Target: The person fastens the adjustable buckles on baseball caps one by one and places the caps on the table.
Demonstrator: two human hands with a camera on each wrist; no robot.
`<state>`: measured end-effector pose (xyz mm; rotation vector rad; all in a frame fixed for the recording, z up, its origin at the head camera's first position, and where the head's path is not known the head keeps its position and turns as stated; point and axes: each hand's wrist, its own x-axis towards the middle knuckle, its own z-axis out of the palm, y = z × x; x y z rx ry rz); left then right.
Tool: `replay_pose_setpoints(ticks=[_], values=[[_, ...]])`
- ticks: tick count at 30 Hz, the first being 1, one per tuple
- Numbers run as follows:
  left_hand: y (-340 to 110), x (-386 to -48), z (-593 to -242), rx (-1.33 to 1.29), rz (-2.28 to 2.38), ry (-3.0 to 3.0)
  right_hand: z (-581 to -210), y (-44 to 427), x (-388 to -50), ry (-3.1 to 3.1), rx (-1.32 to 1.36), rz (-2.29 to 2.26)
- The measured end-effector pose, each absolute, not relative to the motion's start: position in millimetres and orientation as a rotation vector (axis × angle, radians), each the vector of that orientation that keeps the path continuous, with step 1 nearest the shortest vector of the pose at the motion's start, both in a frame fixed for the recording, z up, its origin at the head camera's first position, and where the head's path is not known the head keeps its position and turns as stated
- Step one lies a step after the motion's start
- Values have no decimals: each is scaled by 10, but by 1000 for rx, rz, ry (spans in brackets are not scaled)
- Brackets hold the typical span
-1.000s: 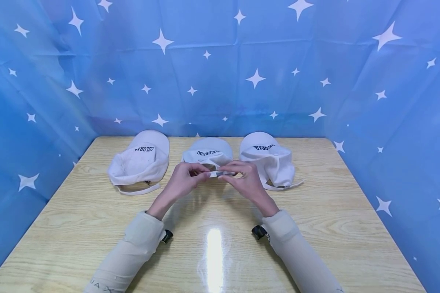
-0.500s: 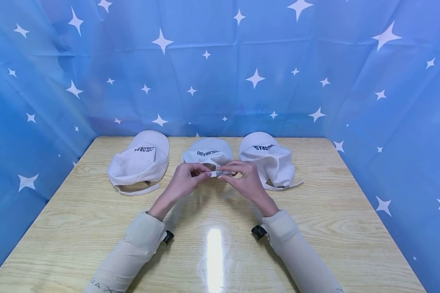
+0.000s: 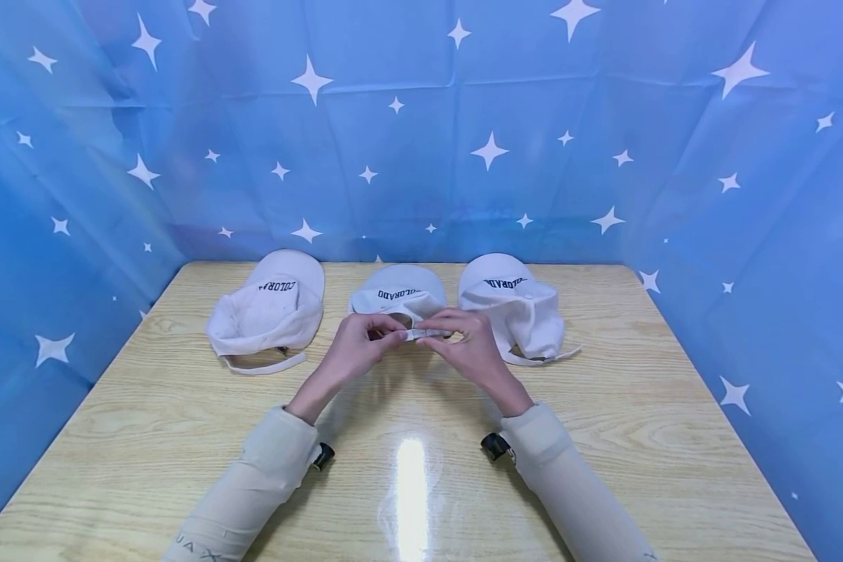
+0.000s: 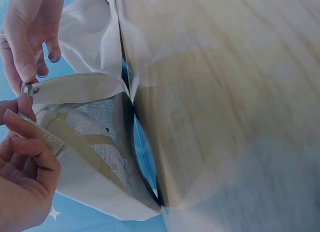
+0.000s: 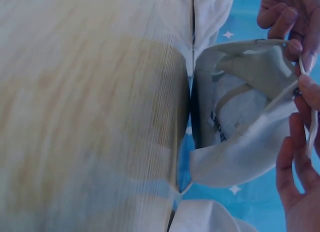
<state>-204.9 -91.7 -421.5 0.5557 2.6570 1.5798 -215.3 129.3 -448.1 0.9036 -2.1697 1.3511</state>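
A white baseball cap [image 3: 402,279] with dark "COLORADO" lettering stands in the middle of the head view, brim pointing away from me. My left hand [image 3: 357,343] pinches one end of its back strap [image 3: 416,334] between thumb and fingers. From the other side, my right hand [image 3: 467,345] pinches the same strap. A small metal buckle [image 4: 25,89] sits between the fingertips in the left wrist view. The cap's open inside [image 5: 235,104], with a sweatband and seam tape, shows in the right wrist view. Fingers partly cover the strap's ends.
A second white cap [image 3: 263,304] lies to the left, its strap hanging in a loop. Another white cap [image 3: 516,304] is on the right, strap end sticking out. All are on a wooden table [image 3: 569,468] before a blue star-patterned curtain [image 3: 421,156].
The left hand has shifted very slightly to the right along the strap, so less of the white strap end shows. The right hand and the caps stay almost still.
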Motion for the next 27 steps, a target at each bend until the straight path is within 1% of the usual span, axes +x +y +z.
replay_pose_setpoints(ticks=[14,21,27], values=[[-984,-2067,-4192,509,1596,2524,-4483,1293,-2152,-2144,899,1334],[-1099,-2079,-4127,582,1564,2514,-4467,1303,-2153,-2156,868,1316],[-1173,-2116,-4110,594,1500,2537,-4458,1333,-2164,-2155,860,1348]])
